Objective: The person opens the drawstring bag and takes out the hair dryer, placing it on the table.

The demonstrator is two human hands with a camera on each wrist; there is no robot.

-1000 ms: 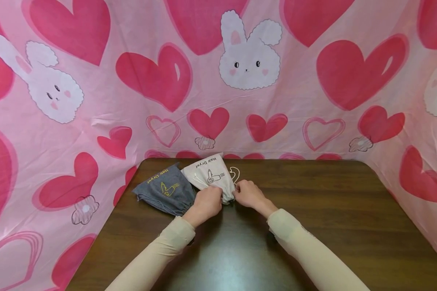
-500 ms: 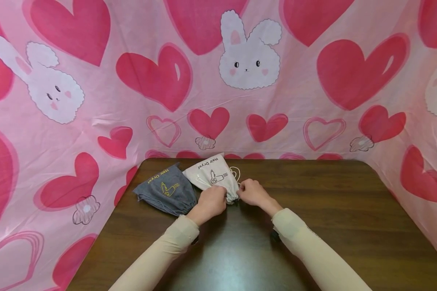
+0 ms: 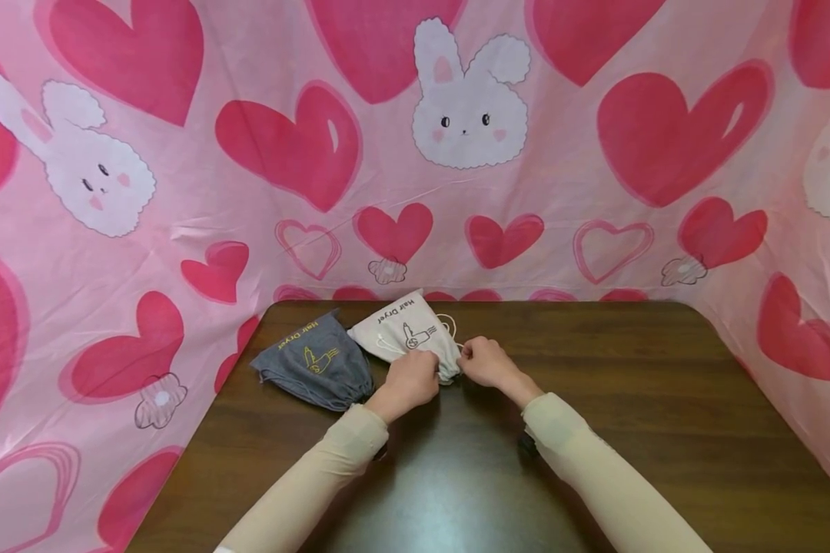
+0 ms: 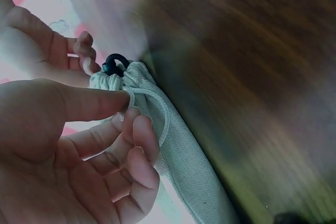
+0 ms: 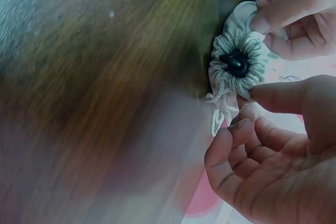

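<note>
A white cloth drawstring bag (image 3: pixel 404 326) printed "Hair Dryer" lies at the far edge of the table, its gathered mouth toward me. My left hand (image 3: pixel 413 382) pinches the white drawstring (image 4: pixel 157 103) between thumb and forefinger at one side of the mouth. Across from it, my right hand (image 3: pixel 487 363) has thumb and forefinger together on the cord at the mouth's other side; its fingertips partly hide that spot. A black looped cable end (image 5: pixel 236 64) sticks out of the puckered opening. White cord ends (image 5: pixel 217 119) hang beside my right fingers.
Left of the white bag lies a grey drawstring bag (image 3: pixel 314 361) with yellow "Hair Dryer" print, close to my left wrist. The dark wooden table (image 3: pixel 629 415) ends at a pink fabric backdrop (image 3: pixel 560 177) with hearts and rabbits.
Both hands have shifted a little to the right, and the white bag's mouth has come along with them. The grey bag has stayed in its place.
</note>
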